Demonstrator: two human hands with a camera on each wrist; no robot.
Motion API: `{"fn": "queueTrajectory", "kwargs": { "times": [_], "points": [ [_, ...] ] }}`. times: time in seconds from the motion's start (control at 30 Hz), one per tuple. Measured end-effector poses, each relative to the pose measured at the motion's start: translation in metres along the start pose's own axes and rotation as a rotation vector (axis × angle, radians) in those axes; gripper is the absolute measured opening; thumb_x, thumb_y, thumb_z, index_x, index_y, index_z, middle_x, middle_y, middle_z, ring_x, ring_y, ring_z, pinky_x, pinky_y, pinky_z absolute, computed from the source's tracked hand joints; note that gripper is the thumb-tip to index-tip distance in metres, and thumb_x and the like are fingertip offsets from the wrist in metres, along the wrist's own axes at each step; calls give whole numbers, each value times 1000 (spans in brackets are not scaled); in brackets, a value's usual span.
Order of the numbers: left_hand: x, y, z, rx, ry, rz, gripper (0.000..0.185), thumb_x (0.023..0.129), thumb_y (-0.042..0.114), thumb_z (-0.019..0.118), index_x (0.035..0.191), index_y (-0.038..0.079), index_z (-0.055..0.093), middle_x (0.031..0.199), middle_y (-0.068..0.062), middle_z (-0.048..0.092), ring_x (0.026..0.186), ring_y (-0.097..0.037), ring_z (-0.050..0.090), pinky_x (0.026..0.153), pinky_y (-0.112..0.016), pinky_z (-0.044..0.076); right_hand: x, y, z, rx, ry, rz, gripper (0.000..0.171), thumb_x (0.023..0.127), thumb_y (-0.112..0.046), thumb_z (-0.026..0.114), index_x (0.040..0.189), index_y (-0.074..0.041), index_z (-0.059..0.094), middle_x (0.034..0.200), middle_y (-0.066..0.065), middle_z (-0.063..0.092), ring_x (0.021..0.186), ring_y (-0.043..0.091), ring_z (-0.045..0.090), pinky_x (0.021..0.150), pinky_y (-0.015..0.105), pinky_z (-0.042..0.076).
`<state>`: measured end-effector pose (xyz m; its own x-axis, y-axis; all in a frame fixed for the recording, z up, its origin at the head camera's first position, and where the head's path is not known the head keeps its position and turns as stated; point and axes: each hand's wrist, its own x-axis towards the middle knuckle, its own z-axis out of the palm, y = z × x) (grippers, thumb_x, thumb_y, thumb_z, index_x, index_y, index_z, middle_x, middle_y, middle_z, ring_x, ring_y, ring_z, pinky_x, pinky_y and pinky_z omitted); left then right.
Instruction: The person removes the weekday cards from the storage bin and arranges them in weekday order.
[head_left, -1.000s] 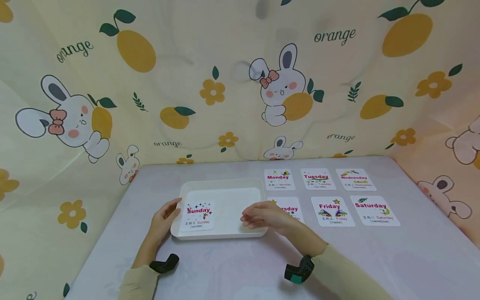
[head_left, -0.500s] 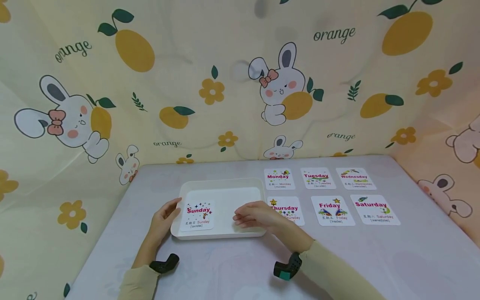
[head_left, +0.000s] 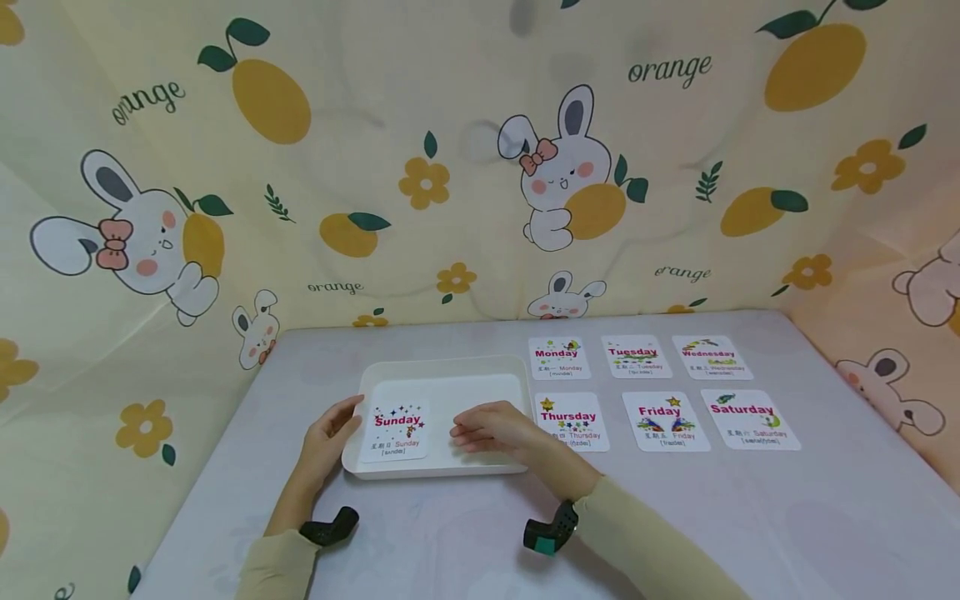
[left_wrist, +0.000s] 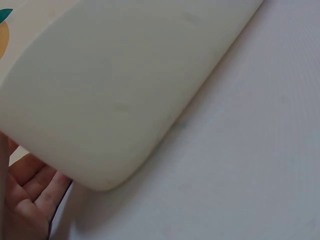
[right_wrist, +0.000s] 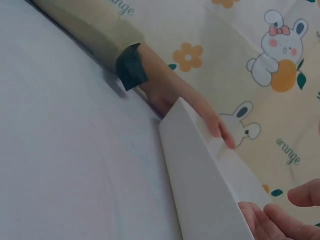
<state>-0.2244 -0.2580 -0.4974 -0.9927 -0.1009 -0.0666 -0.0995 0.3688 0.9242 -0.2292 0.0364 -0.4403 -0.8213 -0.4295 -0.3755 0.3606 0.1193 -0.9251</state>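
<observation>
A white rectangular tray (head_left: 480,470) lies on the table, and the Sunday card (head_left: 394,433) is inside at its left end. Against the tray's left edge, my left hand (head_left: 321,446) rests with its fingers extended; the left wrist view shows these fingers (left_wrist: 47,192) beside the tray's pale outer wall. My right hand (head_left: 506,435) is over the tray's right part, to the right of the Sunday card, holding nothing. In the right wrist view its fingers (right_wrist: 272,222) are loosely bent, with the thumb apart from them.
To the tray's right, two rows of cards lie flat: Monday (head_left: 558,358), Tuesday (head_left: 637,357) and Wednesday (head_left: 712,358) behind, Thursday (head_left: 573,422), Friday (head_left: 666,422) and Saturday (head_left: 750,421) in front. A printed cloth (head_left: 450,125) hangs behind the table (head_left: 420,533).
My right hand has moved left over the tray, uncovering the Thursday card. The left hand, the tray and the cards stay where they were.
</observation>
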Motion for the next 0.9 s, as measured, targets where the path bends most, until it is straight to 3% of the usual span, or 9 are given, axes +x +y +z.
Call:
{"fn": "queueTrajectory", "kwargs": {
  "times": [0.9],
  "points": [
    [0, 1, 0, 4, -8, -1, 42, 100, 20, 50, 141, 13, 47, 154, -11, 39, 146, -30, 34, 119, -41, 29, 15, 3, 23, 123, 64, 73, 32, 94, -11, 56, 121, 6, 60, 109, 19, 72, 75, 10, 70, 76, 24, 61]
  ]
}}
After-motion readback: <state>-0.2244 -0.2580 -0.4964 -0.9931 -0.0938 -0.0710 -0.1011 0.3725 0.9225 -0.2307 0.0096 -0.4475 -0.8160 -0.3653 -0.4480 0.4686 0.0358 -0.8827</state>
